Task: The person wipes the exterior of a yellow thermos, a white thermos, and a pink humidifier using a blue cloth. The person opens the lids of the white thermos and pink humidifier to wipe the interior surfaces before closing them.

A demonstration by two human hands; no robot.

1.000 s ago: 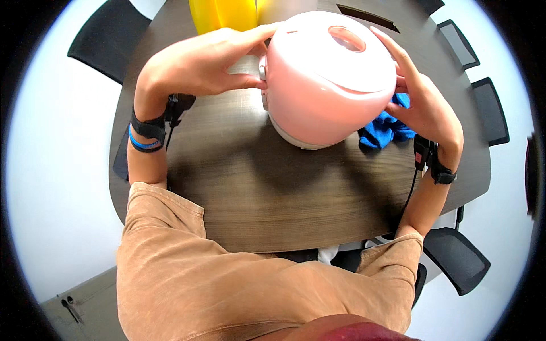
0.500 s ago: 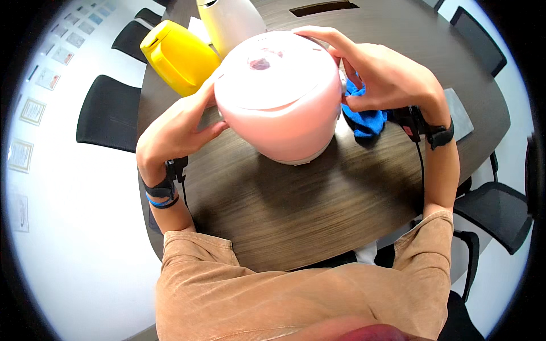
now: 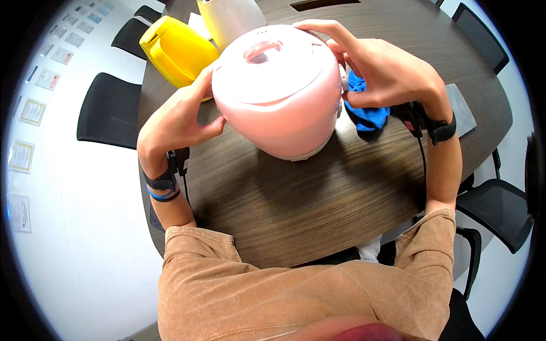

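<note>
Between my hands is a rounded pink rice cooker [image 3: 278,122] with a pale lid [image 3: 244,82] on it. A dark, glossy oval patch shows near the top of that lid. My left hand [image 3: 179,116] curves round the cooker's left side, thumb toward the front. On the opposite side my right hand [image 3: 392,74] grips it, fingers at the lid's rim and thumb near a small side knob [image 3: 343,79]. A dark shadow lies under the cooker; whether its base touches the table, I cannot tell. Beside my right hand lies a crumpled blue cloth [image 3: 369,116].
A yellow jug [image 3: 182,54] and a white-and-yellow jug [image 3: 236,20] stand behind the cooker on the dark wooden table [image 3: 301,221]. A grey flat slab [image 3: 459,111] lies at the right. Black chairs [image 3: 108,111] surround the table, whose far part has a slot [image 3: 324,5].
The cooker and both hands sit slightly higher in the picture. The cooker looks a little turned or tilted, showing more of the lid's dark patch. Both hands keep their hold.
</note>
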